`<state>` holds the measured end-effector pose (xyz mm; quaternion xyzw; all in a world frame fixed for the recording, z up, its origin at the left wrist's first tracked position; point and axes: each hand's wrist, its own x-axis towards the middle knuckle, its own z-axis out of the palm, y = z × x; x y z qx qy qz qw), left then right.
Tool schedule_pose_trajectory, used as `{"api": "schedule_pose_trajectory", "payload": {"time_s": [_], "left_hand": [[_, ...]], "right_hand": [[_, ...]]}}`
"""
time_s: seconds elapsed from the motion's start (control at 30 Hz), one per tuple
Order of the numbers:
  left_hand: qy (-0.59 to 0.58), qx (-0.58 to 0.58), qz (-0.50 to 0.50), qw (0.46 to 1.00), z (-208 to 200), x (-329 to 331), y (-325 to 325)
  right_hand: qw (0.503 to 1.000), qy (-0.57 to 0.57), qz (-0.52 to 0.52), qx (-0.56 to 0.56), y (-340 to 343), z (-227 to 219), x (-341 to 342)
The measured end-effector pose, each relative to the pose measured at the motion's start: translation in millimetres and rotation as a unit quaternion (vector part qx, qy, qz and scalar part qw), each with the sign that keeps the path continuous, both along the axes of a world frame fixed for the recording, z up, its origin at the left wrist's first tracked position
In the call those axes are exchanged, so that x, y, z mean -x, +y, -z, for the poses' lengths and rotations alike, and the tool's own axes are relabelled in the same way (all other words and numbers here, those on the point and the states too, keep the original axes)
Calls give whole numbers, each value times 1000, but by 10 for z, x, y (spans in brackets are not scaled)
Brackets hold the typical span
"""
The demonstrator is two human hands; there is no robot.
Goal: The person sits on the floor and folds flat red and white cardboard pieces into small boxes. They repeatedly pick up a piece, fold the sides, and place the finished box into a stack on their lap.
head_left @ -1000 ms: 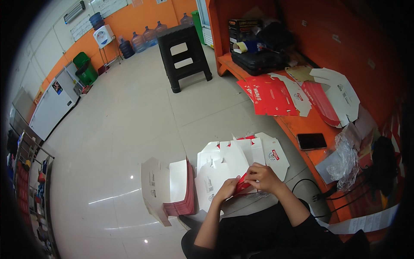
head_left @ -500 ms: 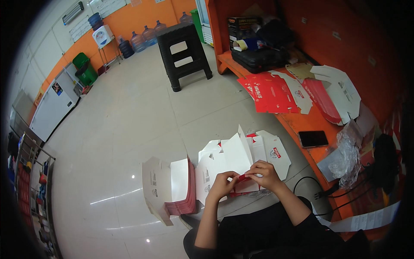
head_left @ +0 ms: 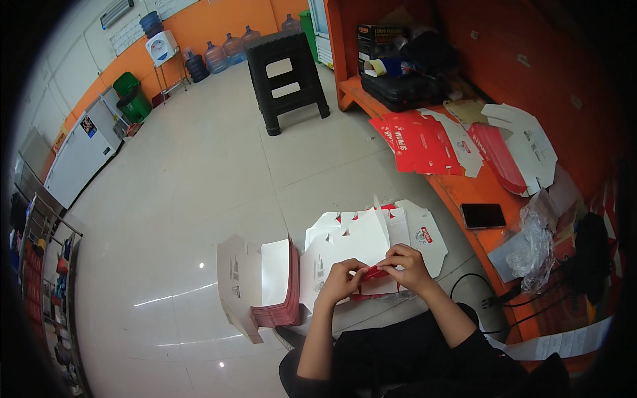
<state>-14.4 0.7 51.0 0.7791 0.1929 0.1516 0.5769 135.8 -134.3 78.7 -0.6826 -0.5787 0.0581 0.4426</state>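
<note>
The white-and-red paperboard carton blank lies at the near side of the scene, just right of a stack of folded cartons. The left hand and right hand are both closed in a thumb-and-finger pinch on its narrow red flap, fingertips close together and partly hiding it. To work this fold well, I'd keep both pinches level, press along the crease from the middle outward, and avoid tugging, since the thin board could buckle or tear.

Compared with half a second ago, the blank's white panel has tipped from steeply raised to lower, its broad face spreading farther left; both hands keep nearly the same pinch, and the stack is unchanged.
</note>
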Motion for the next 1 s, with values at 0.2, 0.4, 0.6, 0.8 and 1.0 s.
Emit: {"api": "schedule_pose_trajectory", "payload": {"time_s": [0.2,0.4,0.6,0.8,1.0], "left_hand": [[-2,-9,28,1000,-158,-39,-27],[-310,160,-210,913,-343,-34,-32],[-407,286,-266,826,-388,228,135],[-413,257,-284,826,-425,233,176],[-453,293,-289,791,-472,238,135]], "right_hand": [[997,38,36,-63,13,-138,141],[758,618,-209,0,-404,-178,1049],[533,838,-37,-110,-2,-190,1368],[599,775,13,-202,161,-201,809],[824,524,65,-208,322,-474,886]]}}
